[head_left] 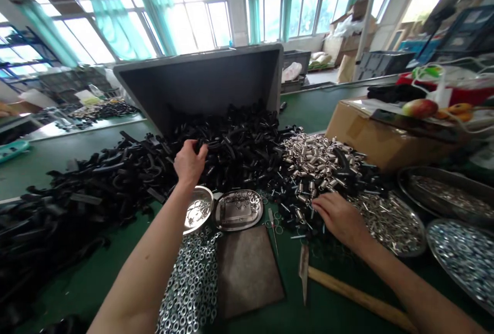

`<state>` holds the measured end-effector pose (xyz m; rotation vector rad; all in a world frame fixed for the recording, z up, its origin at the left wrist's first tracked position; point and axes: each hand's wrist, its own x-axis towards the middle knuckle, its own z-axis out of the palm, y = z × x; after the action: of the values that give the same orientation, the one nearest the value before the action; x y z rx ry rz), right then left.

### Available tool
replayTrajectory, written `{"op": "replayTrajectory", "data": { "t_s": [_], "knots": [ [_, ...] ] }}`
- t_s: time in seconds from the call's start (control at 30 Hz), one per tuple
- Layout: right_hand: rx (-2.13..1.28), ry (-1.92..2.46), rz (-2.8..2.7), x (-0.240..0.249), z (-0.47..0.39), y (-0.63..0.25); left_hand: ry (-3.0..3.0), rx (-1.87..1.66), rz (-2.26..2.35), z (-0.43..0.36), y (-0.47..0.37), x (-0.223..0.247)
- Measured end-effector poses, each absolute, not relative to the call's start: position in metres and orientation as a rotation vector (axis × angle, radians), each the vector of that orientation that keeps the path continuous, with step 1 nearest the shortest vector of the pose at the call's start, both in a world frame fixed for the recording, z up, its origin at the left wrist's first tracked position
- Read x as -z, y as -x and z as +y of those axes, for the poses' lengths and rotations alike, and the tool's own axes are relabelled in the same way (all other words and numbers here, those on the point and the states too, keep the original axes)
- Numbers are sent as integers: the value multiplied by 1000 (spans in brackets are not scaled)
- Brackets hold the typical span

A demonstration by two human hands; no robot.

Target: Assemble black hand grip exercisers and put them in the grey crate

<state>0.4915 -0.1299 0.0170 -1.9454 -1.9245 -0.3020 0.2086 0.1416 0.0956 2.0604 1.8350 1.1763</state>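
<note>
My left hand (190,163) reaches into a heap of black curved plastic parts (235,143). Its thumb and fingers close around one black part at the heap's edge. My right hand (340,218) is at the lower edge of a pile of silver coil springs (311,156). Its thumb and fingertips are pinched together beside black-headed screws (287,208); what lies between them is too small to tell. Below the left hand stand a round metal dish (209,196) and an oval metal tray (222,216), both with small rings in them.
A grey bin (208,76) lies tipped behind the heap. A dark metal plate (249,272), a hammer (343,290), a thin screwdriver (273,228) and loose nuts (189,282) lie in front. A tray of metal pins (389,221), a tray of nuts (463,251) and a cardboard box (358,128) stand right.
</note>
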Motion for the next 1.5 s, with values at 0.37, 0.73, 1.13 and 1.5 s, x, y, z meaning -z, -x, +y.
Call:
{"op": "replayTrajectory", "data": {
  "t_s": [0.37, 0.73, 1.13, 1.5],
  "knots": [
    [509, 2070, -2019, -51, 0, -548, -331, -1313, 1130, 13, -115, -64],
    [-272, 1875, -1364, -57, -67, -471, -1555, -880, 1734, -47, -61, 15],
    [-1588, 1155, -767, -17, -150, -342, -1856, -631, 1822, -18, -69, 10],
    [-1740, 1079, -849, -19, -171, -311, -666, -878, 1036, -129, -134, -22]
  ]
}}
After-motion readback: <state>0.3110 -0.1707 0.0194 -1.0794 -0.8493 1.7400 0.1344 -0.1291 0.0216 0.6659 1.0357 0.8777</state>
